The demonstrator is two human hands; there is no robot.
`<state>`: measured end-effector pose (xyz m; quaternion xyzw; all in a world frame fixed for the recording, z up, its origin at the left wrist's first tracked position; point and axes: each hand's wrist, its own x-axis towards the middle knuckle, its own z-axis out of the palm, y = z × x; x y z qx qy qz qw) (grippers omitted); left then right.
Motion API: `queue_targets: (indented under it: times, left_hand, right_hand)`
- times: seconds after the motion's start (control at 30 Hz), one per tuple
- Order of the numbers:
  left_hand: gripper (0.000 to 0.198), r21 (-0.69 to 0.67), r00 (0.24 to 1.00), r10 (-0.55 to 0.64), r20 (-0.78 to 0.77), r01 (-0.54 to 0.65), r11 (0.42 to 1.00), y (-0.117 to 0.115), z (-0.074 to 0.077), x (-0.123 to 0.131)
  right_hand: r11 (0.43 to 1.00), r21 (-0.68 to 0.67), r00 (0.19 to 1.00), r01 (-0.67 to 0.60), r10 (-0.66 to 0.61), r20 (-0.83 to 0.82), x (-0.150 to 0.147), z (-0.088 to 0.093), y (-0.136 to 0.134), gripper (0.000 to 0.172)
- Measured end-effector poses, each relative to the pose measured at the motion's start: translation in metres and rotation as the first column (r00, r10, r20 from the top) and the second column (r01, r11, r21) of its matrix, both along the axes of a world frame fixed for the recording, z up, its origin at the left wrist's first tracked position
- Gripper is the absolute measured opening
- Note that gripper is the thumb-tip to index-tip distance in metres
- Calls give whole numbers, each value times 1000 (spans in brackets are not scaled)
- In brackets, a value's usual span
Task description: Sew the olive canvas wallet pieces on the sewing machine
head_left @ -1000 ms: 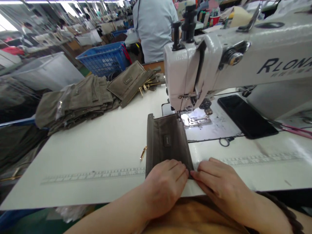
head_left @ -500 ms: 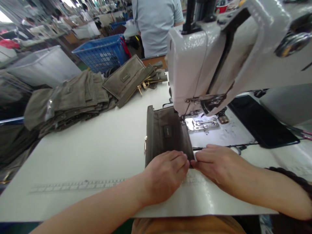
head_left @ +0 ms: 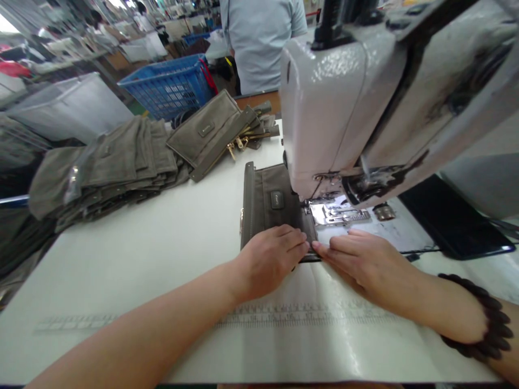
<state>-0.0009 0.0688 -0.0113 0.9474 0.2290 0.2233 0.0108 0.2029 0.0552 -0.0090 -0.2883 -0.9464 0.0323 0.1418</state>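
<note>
Table (head_left: 194, 237): white, running out of frame at right, near edge along the bottom. Machine (head_left: 324, 108) over its right half, head toward the far edge. Pile (head_left: 130, 156) of olive cloth pieces at the table's far left corner, loosely layered; blue basket (head_left: 162, 94) beyond the far edge.

Pouch (head_left: 273, 216): dark olive, lying flat around mid-table, left of the machine, long sides running from near edge toward far edge. Right border at the presser foot (head_left: 305, 205); whether the needle is in the cloth, cannot tell.

Handling, my judgement: light, soft, bends readily; layers may creep over each other; stitched border and zip side probably stiffer than the panel. Table looks smooth, so cloth should slide easily. Best hold: flat fingers on the near right corner, other fingertips guiding the right border, clear of the foot.

Left hand (head_left: 273, 265): palm down, fingers together and bent, resting on that corner; thumb hidden, cannot tell if it pinches. Right hand (head_left: 365, 265): fingertip against the right border; pinch or mere touch, cannot tell.

Phone (head_left: 446, 216): black, right of the machine's plate. Bracelet (head_left: 480, 313): dark beads, right wrist. Label (head_left: 277, 200): small, on the panel. Zip pull (head_left: 242, 220): left side.
</note>
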Motion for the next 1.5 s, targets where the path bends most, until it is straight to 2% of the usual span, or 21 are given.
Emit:
queue_targets:
  times: [0.37,0.5,0.67,1.1,1.5]
  left_hand:
    - [16,-11,987,47,-157,-50,999,31,-5,-2]
    - [13,-43,966,77,-248,-90,995,42,-2,0]
    - [14,-72,951,113,-287,-139,988,51,1,3]
    - [14,-54,948,130,-291,-152,987,53,1,3]
    - [14,-134,949,125,-288,-169,976,50,0,3]
  right_hand:
    - [986,119,991,114,-122,60,0,-14,12,31]
    - [987,93,987,135,-142,75,1,-15,11,30]
    - [987,67,986,149,-153,65,1,-15,10,29]
    - [983,94,987,158,-161,28,-2,-12,11,29]
    - [982,84,984,172,-175,28,-2,-11,11,28]
